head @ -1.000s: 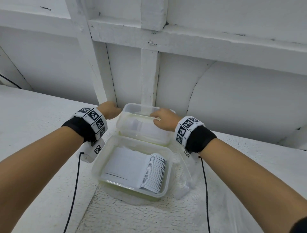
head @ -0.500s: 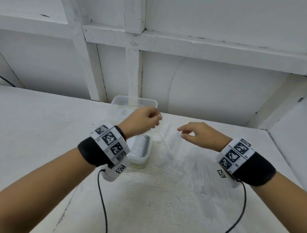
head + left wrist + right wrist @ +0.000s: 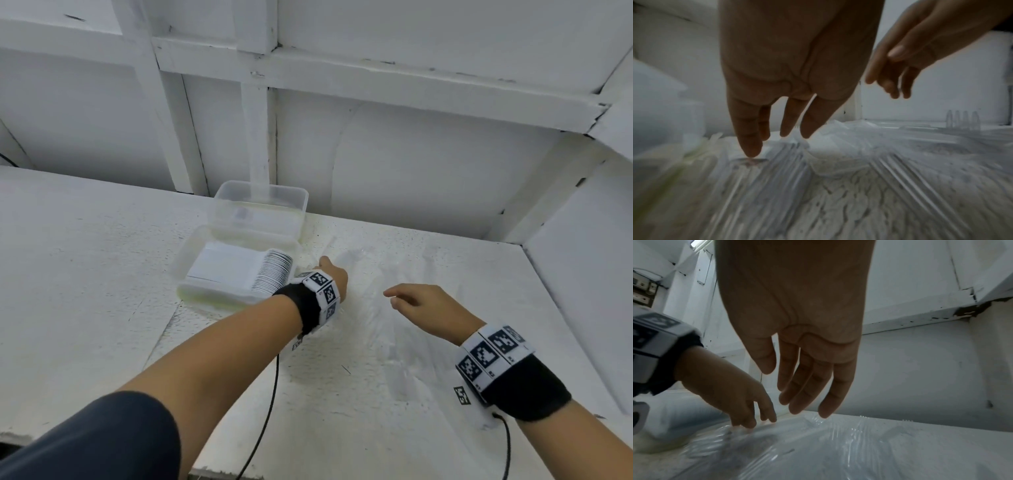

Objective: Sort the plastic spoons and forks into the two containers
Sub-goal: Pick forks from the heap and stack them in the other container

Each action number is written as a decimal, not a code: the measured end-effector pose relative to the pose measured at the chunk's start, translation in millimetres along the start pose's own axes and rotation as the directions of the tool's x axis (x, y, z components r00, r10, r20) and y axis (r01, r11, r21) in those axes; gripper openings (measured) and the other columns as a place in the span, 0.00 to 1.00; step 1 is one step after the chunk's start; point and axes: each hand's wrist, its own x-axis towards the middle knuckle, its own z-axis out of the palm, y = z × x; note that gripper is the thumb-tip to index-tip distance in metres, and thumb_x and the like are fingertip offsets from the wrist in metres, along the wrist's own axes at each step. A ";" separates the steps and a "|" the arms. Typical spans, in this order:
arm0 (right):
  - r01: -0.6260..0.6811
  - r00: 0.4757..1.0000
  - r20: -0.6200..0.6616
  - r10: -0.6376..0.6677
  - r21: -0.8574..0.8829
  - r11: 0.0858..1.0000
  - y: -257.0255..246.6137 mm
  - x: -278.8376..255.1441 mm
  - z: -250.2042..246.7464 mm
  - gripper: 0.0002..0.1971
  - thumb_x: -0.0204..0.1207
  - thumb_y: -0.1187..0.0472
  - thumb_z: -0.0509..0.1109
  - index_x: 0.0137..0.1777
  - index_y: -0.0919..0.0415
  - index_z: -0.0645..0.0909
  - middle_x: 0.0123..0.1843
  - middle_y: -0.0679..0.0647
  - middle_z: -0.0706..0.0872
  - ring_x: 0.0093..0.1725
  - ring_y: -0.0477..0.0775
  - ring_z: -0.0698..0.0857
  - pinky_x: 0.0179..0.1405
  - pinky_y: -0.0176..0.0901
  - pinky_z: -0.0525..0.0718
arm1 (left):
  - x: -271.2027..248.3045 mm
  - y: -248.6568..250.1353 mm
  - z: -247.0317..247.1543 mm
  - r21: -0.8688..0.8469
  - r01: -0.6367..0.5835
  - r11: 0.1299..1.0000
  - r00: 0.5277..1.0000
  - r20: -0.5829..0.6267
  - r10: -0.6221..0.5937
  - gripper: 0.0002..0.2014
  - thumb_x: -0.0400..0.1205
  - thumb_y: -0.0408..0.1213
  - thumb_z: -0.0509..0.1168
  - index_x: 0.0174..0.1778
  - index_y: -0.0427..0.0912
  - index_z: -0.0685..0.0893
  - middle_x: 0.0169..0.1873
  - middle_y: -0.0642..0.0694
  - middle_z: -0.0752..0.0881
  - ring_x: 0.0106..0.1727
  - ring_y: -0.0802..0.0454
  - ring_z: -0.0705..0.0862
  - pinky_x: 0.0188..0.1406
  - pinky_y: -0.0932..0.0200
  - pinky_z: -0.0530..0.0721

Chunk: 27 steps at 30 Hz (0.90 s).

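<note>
With my left hand (image 3: 334,275) fingertip-down on the clear cutlery (image 3: 764,164) strewn on the bench (image 3: 85,274) and my right hand (image 3: 423,305) hovering relaxed and empty, both beside the containers (image 3: 236,270), I risk mis-sorting near-invisible pieces.

Two clear plastic containers (image 3: 261,212) stand on the white table (image 3: 85,274), one directly behind the other. The rear container holds no countable items that can be made out. The front container (image 3: 191,270) holds one tightly packed row of white spoons (image 3: 272,274); the spoons are too many and too close together to count singly. To the right of the front container lies one sheet of clear plastic film (image 3: 370,308), with clear cutlery on it too blurred to count; in the left wrist view four upright prongs (image 3: 963,120) of one clear fork show at the far right. Two hands are present above the film: one left hand (image 3: 334,277) and one right hand (image 3: 428,308). Two wristbands with black-and-white markers (image 3: 323,289), one per wrist.
</note>
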 end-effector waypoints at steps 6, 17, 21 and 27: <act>-0.031 0.999 0.018 0.030 0.064 0.997 13.2 -11.9 4.8 0.14 0.83 0.59 0.60 0.65 0.55 0.80 0.59 0.50 0.85 0.54 0.45 0.82 0.51 0.30 0.72 | -5.3 0.6 -6.1 0.031 -0.058 0.998 0.998 0.033 0.057 0.08 0.81 0.26 0.58 0.37 0.34 0.76 0.43 0.39 0.75 0.28 0.50 0.68 0.24 0.63 0.67; -0.014 1.000 -0.020 0.017 0.147 0.989 7.9 10.3 18.2 0.13 0.83 0.62 0.59 0.62 0.60 0.82 0.46 0.49 0.84 0.46 0.46 0.82 0.42 0.27 0.75 | -23.4 -6.5 20.5 -0.188 -0.052 0.981 0.999 0.001 0.053 0.03 0.80 0.36 0.62 0.41 0.41 0.77 0.41 0.44 0.77 0.41 0.48 0.76 0.38 0.59 0.74; -0.024 1.000 -0.007 0.025 0.102 0.995 5.0 17.8 20.3 0.13 0.83 0.62 0.59 0.61 0.61 0.82 0.47 0.52 0.84 0.45 0.47 0.82 0.45 0.33 0.77 | -34.3 -15.4 11.5 -0.607 0.025 0.794 0.999 -0.006 -0.036 0.10 0.80 0.34 0.62 0.32 0.40 0.76 0.34 0.45 0.82 0.30 0.55 0.78 0.31 0.65 0.78; 0.224 0.963 0.228 -0.143 -0.388 0.894 -10.0 34.8 33.4 0.20 0.82 0.62 0.58 0.72 0.47 0.74 0.66 0.56 0.76 0.62 0.55 0.77 0.58 0.43 0.75 | -60.9 -38.7 12.3 -0.866 0.171 0.470 0.985 0.151 -0.080 0.25 0.82 0.23 0.56 0.76 0.41 0.64 0.34 0.40 0.87 0.26 0.54 0.86 0.30 0.63 0.87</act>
